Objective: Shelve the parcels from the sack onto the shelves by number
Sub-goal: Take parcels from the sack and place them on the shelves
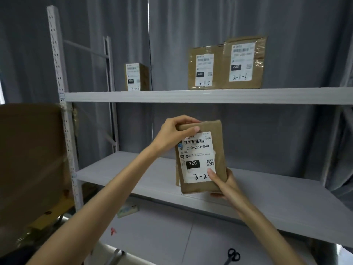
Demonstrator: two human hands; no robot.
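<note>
A grey metal shelf unit with a perforated white upright at the left of the frame. The upper shelf, crossing the middle of the frame, carries three brown parcels standing upright with white labels facing forward: a small parcel marked 3-1-3 at centre left, and, well apart from it at upper right, a parcel marked 3-1-5 touching a larger parcel. The lower shelf runs from centre left down to lower right. Below it, the pale floor bears black scissors at the bottom edge and a small red object.
</note>
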